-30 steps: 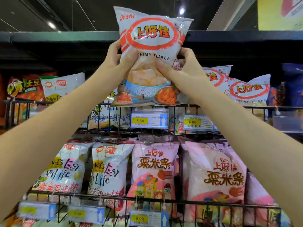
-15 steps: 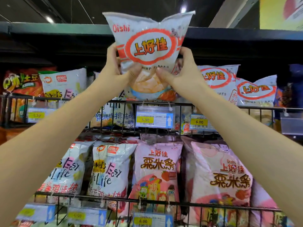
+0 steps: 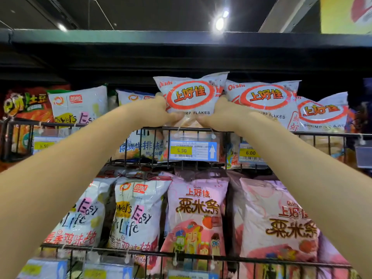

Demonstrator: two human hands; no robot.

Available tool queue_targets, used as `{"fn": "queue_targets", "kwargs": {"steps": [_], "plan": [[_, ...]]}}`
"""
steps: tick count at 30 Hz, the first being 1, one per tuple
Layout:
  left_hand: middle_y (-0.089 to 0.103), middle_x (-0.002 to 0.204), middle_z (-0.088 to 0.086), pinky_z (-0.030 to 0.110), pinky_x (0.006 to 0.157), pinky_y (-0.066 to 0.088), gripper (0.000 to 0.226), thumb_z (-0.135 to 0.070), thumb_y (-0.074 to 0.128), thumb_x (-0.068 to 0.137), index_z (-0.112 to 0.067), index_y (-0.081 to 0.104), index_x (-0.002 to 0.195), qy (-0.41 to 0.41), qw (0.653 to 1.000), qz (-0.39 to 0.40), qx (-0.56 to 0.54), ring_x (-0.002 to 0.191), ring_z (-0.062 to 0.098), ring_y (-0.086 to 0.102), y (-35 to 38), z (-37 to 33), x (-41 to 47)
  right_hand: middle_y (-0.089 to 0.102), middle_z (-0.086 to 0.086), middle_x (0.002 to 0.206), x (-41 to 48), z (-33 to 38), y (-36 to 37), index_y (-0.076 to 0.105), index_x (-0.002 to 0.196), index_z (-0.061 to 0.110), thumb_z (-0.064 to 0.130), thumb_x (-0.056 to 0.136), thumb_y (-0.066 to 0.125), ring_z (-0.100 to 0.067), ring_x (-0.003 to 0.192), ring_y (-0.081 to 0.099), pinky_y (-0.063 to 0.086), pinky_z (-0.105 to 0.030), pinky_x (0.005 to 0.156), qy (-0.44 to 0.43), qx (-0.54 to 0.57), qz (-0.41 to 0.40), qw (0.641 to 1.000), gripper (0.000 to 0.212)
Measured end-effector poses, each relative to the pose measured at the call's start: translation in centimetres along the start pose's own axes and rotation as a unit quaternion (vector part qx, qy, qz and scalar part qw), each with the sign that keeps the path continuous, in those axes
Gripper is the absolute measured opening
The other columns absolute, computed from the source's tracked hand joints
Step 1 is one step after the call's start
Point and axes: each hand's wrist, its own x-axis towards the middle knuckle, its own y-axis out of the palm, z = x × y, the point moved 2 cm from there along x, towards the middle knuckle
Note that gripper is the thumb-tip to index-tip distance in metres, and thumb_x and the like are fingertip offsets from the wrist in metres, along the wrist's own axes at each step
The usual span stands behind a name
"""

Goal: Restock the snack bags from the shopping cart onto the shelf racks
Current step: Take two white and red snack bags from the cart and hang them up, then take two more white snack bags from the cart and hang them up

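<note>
A white shrimp flakes bag (image 3: 191, 95) with a red oval logo stands upright in the upper wire rack (image 3: 314, 135), its lower half behind the rack's front rail. My left hand (image 3: 159, 113) grips its left side and my right hand (image 3: 221, 115) grips its right side, thumbs pressed on the front. Two more shrimp flakes bags (image 3: 267, 99) stand in the same rack just to its right. The shopping cart is out of view.
White snack bags (image 3: 80, 105) and an orange bag (image 3: 26, 105) fill the upper rack's left side. The lower rack (image 3: 201, 255) holds white bags (image 3: 136, 214) and pink bags (image 3: 199, 210). Price tags (image 3: 193, 151) hang on the rails. A dark shelf board (image 3: 181, 38) runs overhead.
Both hands have lowered the shrimp flakes bag from up in front of the top board down into the upper rack, beside the matching bags.
</note>
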Motion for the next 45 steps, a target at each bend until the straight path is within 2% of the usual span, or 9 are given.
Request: {"fn": "queue_targets", "kwargs": {"steps": [4, 8, 12, 14, 19, 24, 27, 33, 45], "plan": [[0.06, 0.118, -0.005, 0.025, 0.072, 0.048, 0.04, -0.065, 0.047, 0.099, -0.029, 0.052, 0.117, 0.01, 0.998, 0.023, -0.062, 0.087, 0.017, 0.062, 0.4, -0.7, -0.1, 0.052, -0.009, 0.145, -0.7, 0.7, -0.5, 0.038, 0.151, 0.011, 0.057, 0.102, 0.051, -0.03, 0.128, 0.053, 0.041, -0.034, 0.095, -0.004, -0.077, 0.045, 0.996, 0.068], [0.054, 0.146, 0.004, 0.053, 0.11, 0.046, 0.071, -0.073, 0.048, 0.094, -0.03, 0.038, 0.15, -0.006, 0.995, 0.028, -0.098, 0.128, 0.034, 0.058, 0.8, -0.4, 0.1, 0.064, -0.007, 0.11, -0.5, 0.7, -0.4, 0.056, 0.122, 0.012, 0.066, 0.098, 0.051, -0.022, 0.081, 0.063, 0.049, -0.031, 0.062, 0.033, -0.08, 0.102, 0.991, 0.059], [0.062, 0.128, 0.004, 0.051, 0.099, 0.056, 0.068, -0.08, 0.046, 0.09, -0.031, 0.047, 0.137, -0.022, 0.997, 0.043, -0.065, 0.107, 0.033, 0.07, 1.0, -0.9, -0.5, 0.076, -0.015, 0.098, 0.4, 0.4, -0.1, 0.059, 0.107, 0.004, 0.057, 0.1, 0.054, -0.024, 0.071, 0.076, 0.061, -0.034, 0.06, 0.076, -0.026, 0.151, 0.985, 0.054], [0.063, 0.115, 0.003, 0.046, 0.086, 0.063, 0.06, -0.075, 0.046, 0.094, -0.029, 0.046, 0.131, -0.024, 0.997, 0.041, -0.063, 0.086, 0.03, 0.076, 1.0, -1.2, -0.8, 0.076, -0.019, 0.101, 0.4, 0.4, 0.0, 0.058, 0.107, 0.001, 0.046, 0.104, 0.052, -0.029, 0.084, 0.077, 0.062, -0.043, 0.078, 0.082, -0.026, 0.158, 0.984, 0.045], [0.062, 0.133, 0.006, 0.049, 0.101, 0.055, 0.054, -0.065, 0.05, 0.099, -0.027, 0.053, 0.136, 0.015, 0.997, -0.008, -0.074, 0.109, 0.033, 0.068, 0.9, -1.4, -1.5, 0.073, -0.019, 0.114, 0.0, 1.3, -0.6, 0.059, 0.118, 0.003, 0.03, 0.107, 0.052, -0.032, 0.108, 0.073, 0.056, -0.048, 0.101, 0.092, -0.076, 0.17, 0.978, 0.03], [0.066, 0.091, -0.004, 0.035, 0.081, 0.054, 0.034, -0.062, 0.055, 0.097, -0.029, 0.057, 0.089, 0.012, 0.996, -0.045, -0.074, 0.089, 0.024, 0.067, 0.5, -1.4, -2.2, 0.073, -0.01, 0.108, -1.0, 1.2, -1.4, 0.062, 0.119, 0.008, 0.036, 0.107, 0.051, -0.023, 0.095, 0.071, 0.059, -0.041, 0.083, 0.069, -0.124, 0.152, 0.978, 0.032], [0.064, 0.092, -0.005, 0.028, 0.067, 0.045, 0.048, -0.065, 0.056, 0.095, -0.02, 0.056, 0.111, 0.0, 0.997, -0.074, -0.024, 0.088, 0.022, 0.065, 0.0, -1.7, -3.1, 0.062, -0.002, 0.09, -1.8, 0.5, -2.1, 0.06, 0.098, 0.017, 0.053, 0.102, 0.055, -0.014, 0.073, 0.058, 0.041, -0.029, 0.057, 0.014, -0.168, 0.075, 0.983, 0.036], [0.052, 0.14, 0.015, 0.049, 0.091, 0.052, 0.084, -0.07, 0.061, 0.089, -0.013, 0.038, 0.146, -0.004, 0.982, -0.171, 0.076, 0.12, 0.035, 0.058, -0.6, -2.7, -6.0, 0.066, -0.005, 0.083, -3.6, -1.2, -3.2, 0.066, 0.099, 0.01, 0.051, 0.099, 0.059, -0.021, 0.074, 0.063, 0.041, -0.025, 0.052, -0.076, -0.13, -0.062, 0.987, 0.042], [0.049, 0.137, 0.013, 0.054, 0.101, 0.049, 0.071, -0.059, 0.065, 0.085, -0.022, 0.051, 0.144, 0.26, 0.956, -0.114, 0.078, 0.131, 0.036, 0.046, 6.2, -12.4, -11.3, 0.056, -0.001, 0.132, -16.1, -9.2, -6.6, 0.051, 0.137, 0.033, 0.062, 0.082, 0.068, -0.027, 0.121, 0.056, 0.051, -0.048, 0.096, -0.026, -0.247, -0.112, 0.962, 0.064]]}}
